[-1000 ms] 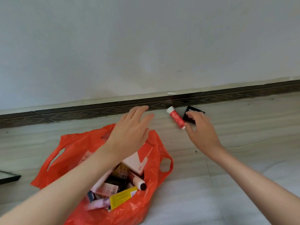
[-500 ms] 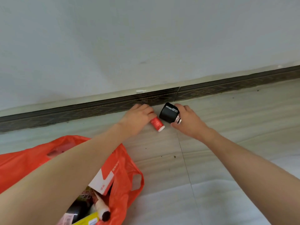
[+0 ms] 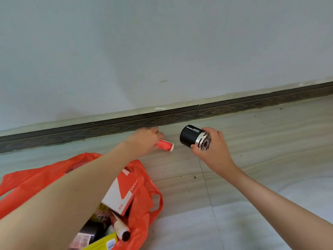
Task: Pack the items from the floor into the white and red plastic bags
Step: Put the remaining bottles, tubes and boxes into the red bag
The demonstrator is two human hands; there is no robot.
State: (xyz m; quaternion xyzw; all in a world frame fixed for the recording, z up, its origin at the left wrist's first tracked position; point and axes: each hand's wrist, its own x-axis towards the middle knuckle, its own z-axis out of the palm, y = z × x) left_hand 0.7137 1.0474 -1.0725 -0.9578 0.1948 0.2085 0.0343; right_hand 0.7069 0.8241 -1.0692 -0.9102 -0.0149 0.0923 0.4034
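Pick-up step: left hand (image 3: 144, 141) grips the red tube (image 3: 164, 144) on the floor by the skirting; right hand (image 3: 210, 150) holds the black fan (image 3: 195, 140) aloft. Next, both likely go into the red bag (image 3: 144, 179).

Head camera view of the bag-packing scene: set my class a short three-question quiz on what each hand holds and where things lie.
1. True or false: the right hand holds a black cylinder with a silver grille end.
2. Which item does the left hand grip?
A. a yellow packet
B. a small red tube
C. a white and red box
3. Fill in: the red plastic bag lies open on the ____ with items inside.

Key:
1. true
2. B
3. floor
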